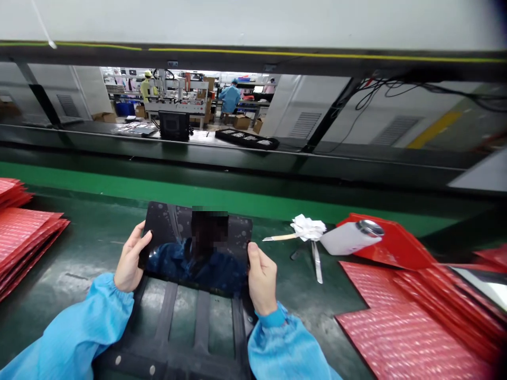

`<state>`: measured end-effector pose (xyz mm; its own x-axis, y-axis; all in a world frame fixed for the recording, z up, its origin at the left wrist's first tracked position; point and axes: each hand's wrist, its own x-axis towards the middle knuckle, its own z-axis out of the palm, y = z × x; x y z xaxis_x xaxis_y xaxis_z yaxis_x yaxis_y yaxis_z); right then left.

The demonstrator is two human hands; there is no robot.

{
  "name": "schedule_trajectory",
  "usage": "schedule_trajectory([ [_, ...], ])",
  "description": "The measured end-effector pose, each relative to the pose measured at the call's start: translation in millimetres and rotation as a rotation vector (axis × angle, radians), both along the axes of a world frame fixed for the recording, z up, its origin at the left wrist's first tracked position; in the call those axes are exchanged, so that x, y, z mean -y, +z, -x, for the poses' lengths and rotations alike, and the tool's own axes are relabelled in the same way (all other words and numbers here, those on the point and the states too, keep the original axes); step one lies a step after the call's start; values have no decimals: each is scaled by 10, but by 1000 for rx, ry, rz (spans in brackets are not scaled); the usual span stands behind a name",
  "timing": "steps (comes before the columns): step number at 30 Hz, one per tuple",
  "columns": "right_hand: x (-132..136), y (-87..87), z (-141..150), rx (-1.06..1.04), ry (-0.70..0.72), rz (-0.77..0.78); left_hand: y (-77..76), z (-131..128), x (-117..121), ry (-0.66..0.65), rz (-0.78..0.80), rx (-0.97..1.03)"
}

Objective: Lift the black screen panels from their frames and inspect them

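Between my hands is a black glossy panel (170,258), which looks like a tablet screen. Smudges or bubbles mark its upper face, and a reflection shows in it. My left hand (132,256) grips its left edge, thumb on the front. On the right edge my right hand (261,277) is closed in the same way. The panel is tilted up toward me, above a dark slotted frame (202,322) on the green bench. Fingers behind the panel are hidden.
Red bubble-wrap pouches lie in a left stack (27,237) and a right pile (412,332). At right are a white bottle (348,237) with a metal top, a red bin (396,245), crumpled white tissue (309,228), a knife (281,237) and tweezers (317,263). A shelf (237,153) runs behind.
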<state>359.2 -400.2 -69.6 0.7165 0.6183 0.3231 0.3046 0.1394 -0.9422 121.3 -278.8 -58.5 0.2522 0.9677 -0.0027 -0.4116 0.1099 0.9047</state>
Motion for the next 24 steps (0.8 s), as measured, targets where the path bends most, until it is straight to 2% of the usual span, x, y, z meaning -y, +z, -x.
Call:
schedule_trajectory([
  [24, -9, -60, 6, -16, -3, -17, -19, 2, -19, -66, -23, -2],
])
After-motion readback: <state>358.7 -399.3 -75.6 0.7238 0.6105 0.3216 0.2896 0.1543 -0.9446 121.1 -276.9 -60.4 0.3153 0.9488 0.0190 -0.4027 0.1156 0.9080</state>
